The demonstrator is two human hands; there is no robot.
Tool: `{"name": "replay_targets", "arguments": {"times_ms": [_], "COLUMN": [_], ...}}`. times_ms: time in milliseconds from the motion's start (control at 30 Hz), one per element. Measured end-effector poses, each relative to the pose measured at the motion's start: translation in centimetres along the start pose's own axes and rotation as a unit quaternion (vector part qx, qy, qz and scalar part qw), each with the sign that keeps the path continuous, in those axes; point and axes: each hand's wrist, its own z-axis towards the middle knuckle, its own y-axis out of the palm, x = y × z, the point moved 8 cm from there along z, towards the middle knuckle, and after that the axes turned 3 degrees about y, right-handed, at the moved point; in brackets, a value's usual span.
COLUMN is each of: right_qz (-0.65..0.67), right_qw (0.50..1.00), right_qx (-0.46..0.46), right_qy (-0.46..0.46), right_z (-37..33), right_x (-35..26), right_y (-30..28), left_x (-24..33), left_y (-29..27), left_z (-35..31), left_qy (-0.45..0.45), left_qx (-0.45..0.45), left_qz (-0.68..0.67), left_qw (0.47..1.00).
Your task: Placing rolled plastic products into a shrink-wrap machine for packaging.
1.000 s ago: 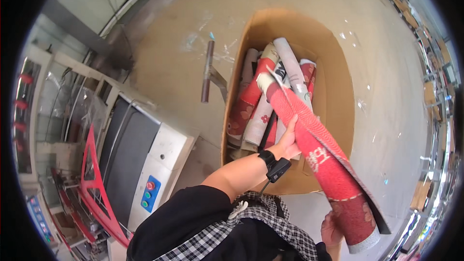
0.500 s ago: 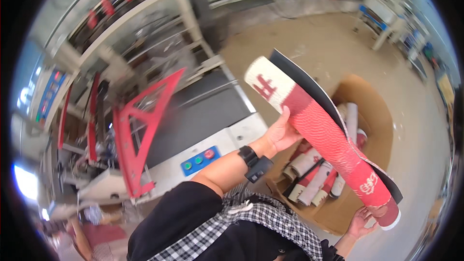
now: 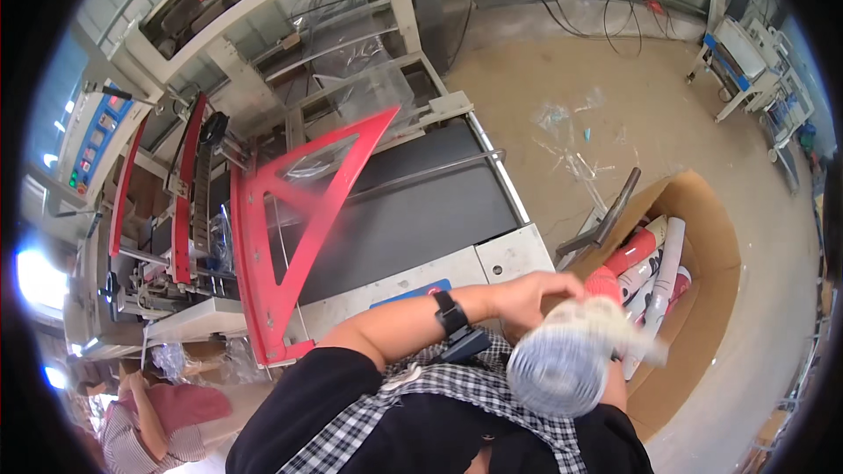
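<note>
Left hand (image 3: 527, 294) wrapped around upper side of a rolled paper bundle (image 3: 566, 360), end-on to camera so it reads as a blurred pale disc with fine print; clenched on the roll, likely steadying it high while carried across the body. Right hand mostly hidden behind the roll's near end, only a bit of forearm below it; grip there cannot be told. Black watch (image 3: 449, 312) on left wrist, black sleeve and checked shirt at near edge.

Roll held just above near-left rim of open brown cardboard box (image 3: 702, 298) on the floor at right. Inside, more rolls (image 3: 645, 268) standing slanted, red and white wrappers, packed side by side against the left wall, probably for easy pulling. Dark metal bar (image 3: 606, 219) leaning at box's far-left corner.

Left of box: grey machine with dark belt (image 3: 413, 219), red triangular guard (image 3: 299, 211), small blue control panel (image 3: 417, 291) with red button near left forearm. Second blue-and-white panel (image 3: 92, 136) far left. Another person in red top (image 3: 167, 412) at near left
</note>
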Motion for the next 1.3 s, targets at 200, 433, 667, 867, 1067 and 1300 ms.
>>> {"name": "replay_targets", "arguments": {"times_ms": [200,433,667,867,1067,1300], "right_qz": [-0.039,-0.01,0.004,-0.087,-0.117,-0.159], "right_qw": [0.978,0.935,0.92,0.837,0.894,0.939], "right_qx": [-0.047,-0.167,-0.238,-0.176,-0.109,-0.157], "right_qy": [-0.198,-0.313,-0.31,-0.511,-0.419,-0.26], "right_z": [0.6,-2.9,-16.0,-22.7,-20.9,-1.5], "right_x": [-3.1,-11.3,-12.6,-16.0,-19.7,-15.6], "right_y": [-3.5,0.3,7.8,11.3,19.0,26.2], "left_x": [4.3,3.9,3.3,5.8,4.6,-2.3], "left_y": [0.4,-3.6,-2.6,-8.5,-19.4,-26.3], "left_z": [-0.7,-7.0,-11.9,-14.6,-17.6,-19.1], "left_qy": [-0.034,-0.382,-0.194,-0.126,-0.098,-0.124], "left_qx": [-0.095,-0.064,-0.083,0.107,0.376,0.567], "left_qz": [0.116,-0.145,0.242,0.183,0.086,-0.087], "left_qw": [0.988,0.91,0.947,0.969,0.918,0.81]}}
